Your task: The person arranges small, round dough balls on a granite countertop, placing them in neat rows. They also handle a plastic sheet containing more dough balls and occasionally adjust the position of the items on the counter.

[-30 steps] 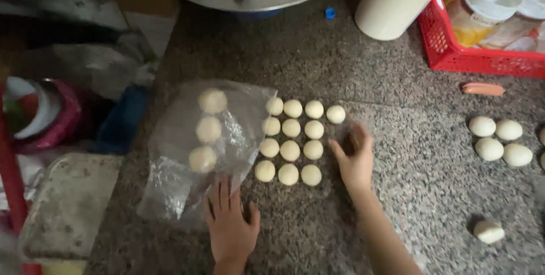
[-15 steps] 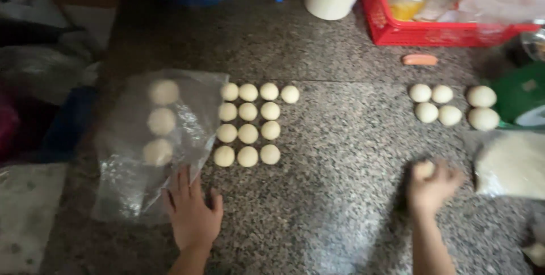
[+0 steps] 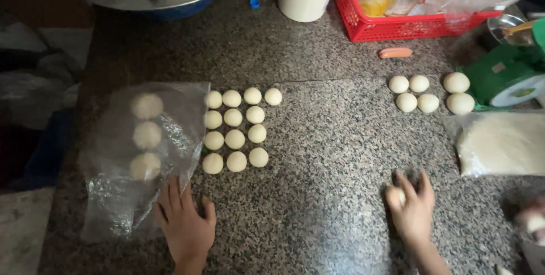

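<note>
Granite counter [image 3: 318,207], right hand [image 3: 413,213] cupped over dough ball [image 3: 397,196].

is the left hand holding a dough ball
No, the left hand lies flat on the stone counter at the plastic sheet's edge; the right hand covers a dough ball.

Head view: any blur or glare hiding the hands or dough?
Head view: right hand slightly motion-blurred over a dough ball; left hand sharp on the plastic sheet, which glints and veils three balls; bottom-right corner smeared; granite counter evenly lit.
</note>
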